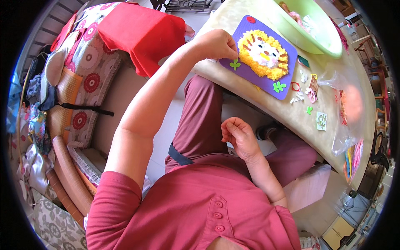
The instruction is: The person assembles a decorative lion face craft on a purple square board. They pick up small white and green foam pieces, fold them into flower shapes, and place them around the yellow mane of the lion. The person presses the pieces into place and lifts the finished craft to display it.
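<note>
My left hand [218, 47] hovers at the left edge of a purple foam sheet [270, 27], fingertips pinched together above a green leaf sticker [235, 64]. Whether something small is between them is hidden. On the sheet is a lion face [264, 55] with a fluffy yellow mane [272, 73], a white middle, dark eyes and brown stripes. A red round piece [251, 19] sits at its top corner, and another green leaf sticker [279, 87] near the lower edge. Above my lap, away from the table, my right hand [240, 137] is curled closed with nothing visible in it.
On the table [337, 145], right of the sheet, lie small foam scraps [312, 84], a loose green leaf [309, 110], a cut-out backing card [322, 121] and a clear plastic bag [343, 137]. A green basin [328, 47] stands behind. Red cloth [143, 31] hangs at left.
</note>
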The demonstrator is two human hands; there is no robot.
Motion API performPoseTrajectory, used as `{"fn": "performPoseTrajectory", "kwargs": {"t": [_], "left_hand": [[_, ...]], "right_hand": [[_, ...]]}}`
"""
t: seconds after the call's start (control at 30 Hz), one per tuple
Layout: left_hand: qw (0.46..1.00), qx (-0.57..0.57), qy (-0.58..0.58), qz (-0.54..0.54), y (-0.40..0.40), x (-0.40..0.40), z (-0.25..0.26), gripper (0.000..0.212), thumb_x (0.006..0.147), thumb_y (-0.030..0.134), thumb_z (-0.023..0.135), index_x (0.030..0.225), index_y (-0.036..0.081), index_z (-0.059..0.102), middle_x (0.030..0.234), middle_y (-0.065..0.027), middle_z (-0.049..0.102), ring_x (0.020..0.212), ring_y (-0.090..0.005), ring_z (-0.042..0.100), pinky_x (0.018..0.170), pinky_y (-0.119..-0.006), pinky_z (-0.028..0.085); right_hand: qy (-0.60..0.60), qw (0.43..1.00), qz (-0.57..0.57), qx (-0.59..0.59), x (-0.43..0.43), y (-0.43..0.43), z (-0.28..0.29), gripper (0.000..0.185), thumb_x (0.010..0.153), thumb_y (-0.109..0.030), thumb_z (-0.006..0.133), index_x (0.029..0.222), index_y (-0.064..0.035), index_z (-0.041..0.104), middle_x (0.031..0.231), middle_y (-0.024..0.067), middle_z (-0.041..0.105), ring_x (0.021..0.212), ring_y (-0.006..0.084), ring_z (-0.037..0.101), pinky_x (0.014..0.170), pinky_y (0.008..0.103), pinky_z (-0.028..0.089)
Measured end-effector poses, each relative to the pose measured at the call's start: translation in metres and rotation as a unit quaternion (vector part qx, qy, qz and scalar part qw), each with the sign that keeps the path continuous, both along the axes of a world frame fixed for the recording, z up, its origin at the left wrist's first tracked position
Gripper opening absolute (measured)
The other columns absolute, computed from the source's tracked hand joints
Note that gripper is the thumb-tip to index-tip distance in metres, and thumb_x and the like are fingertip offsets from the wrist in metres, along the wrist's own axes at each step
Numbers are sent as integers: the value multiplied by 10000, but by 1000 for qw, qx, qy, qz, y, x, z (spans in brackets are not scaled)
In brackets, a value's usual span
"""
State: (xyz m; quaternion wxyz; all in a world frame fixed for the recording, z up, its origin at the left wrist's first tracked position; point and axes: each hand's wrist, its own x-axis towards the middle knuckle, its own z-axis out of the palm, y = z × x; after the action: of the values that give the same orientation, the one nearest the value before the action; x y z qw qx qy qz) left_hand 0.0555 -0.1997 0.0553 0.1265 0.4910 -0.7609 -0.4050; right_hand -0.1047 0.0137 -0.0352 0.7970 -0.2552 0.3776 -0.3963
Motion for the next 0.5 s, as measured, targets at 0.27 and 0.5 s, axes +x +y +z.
{"fn": "performPoseTrajectory", "kwargs": {"t": [0.27,0.5], "left_hand": [[1000,-12,-17,11,-15,-4,-7,119,734,147,678,784,45,711,635,9,604,559,-73,518,509,-233,427],[994,-71,-76,-25,-20,-7,-3,125,678,153,679,726,38,688,605,-46,617,553,-113,568,517,-267,463]], "right_hand": [[-11,1000,0,7,-3,1,-5,177,929,-233,569,934,-59,596,783,-11,583,691,56,546,637,210,474],[-4,1000,-1,10,-7,1,-10,174,932,-230,563,933,-58,591,784,-5,585,693,57,547,639,209,472]]}}
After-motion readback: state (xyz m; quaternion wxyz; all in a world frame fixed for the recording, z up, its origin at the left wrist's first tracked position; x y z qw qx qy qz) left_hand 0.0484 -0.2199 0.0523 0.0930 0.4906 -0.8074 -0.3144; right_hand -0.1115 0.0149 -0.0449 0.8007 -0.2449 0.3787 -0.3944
